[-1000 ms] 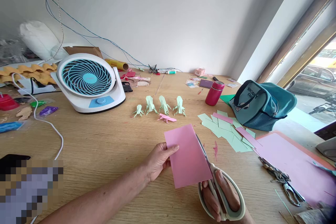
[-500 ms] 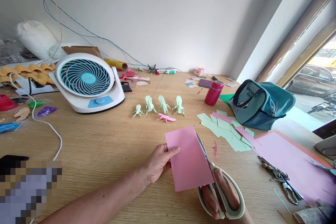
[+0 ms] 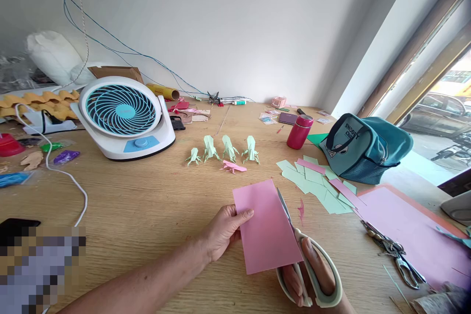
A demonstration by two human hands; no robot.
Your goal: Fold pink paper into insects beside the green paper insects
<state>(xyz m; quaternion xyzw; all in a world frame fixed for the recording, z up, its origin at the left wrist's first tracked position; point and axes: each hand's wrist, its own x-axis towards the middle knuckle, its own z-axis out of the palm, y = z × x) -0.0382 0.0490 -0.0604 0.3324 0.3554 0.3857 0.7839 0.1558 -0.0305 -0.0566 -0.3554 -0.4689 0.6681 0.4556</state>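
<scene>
Above the tabletop point(image 3: 154, 206), the left hand point(image 3: 222, 230) pinches the pink sheet point(image 3: 265, 225) taut by its edge, while the right hand point(image 3: 311, 274) grips scissors point(image 3: 307, 265) running along its far side.

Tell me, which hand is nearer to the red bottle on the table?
The right. The right hand, gripping the scissors, lies almost directly below the red bottle in the picture. The left hand, holding the pink paper, is farther to the left.

Matt pink paper point(image 3: 265, 228), wood table point(image 3: 147, 206)
</scene>
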